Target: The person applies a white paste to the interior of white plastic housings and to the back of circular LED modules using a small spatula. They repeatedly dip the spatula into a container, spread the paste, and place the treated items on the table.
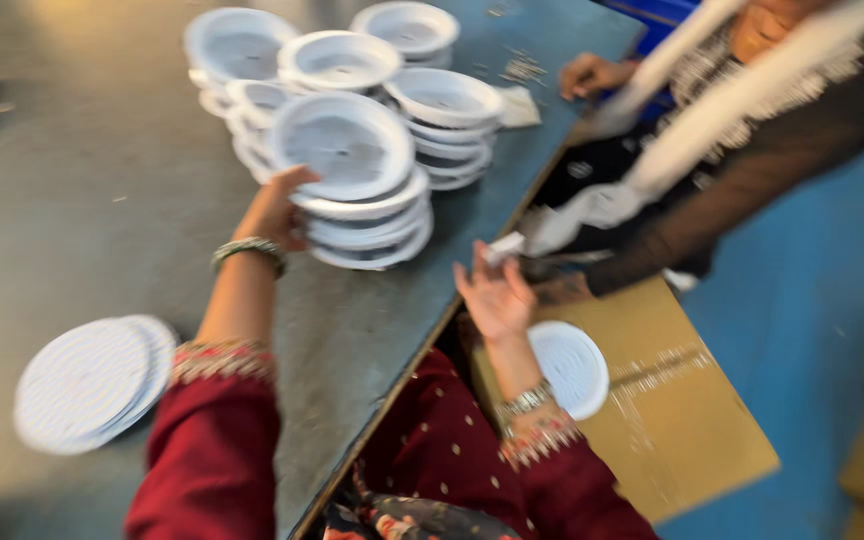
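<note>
My left hand (274, 208) rests against the side of a stack of white round dish-shaped parts (357, 180) on the grey table (92, 200), fingers on its upper rim. My right hand (495, 293) is raised past the table's edge, palm open, fingers spread, holding nothing. A small white scrap (505, 246) sits just above its fingertips, at the end of a white strip held by another person. One white round disc (569, 367) lies on a brown cardboard box (672, 400) beneath my right wrist.
More stacks of white dishes (337, 62) fill the far part of the table. A pile of flat white discs (92, 380) lies at the near left. Another person (752, 130) in dark clothing sits across the corner, one hand (592, 75) on the table.
</note>
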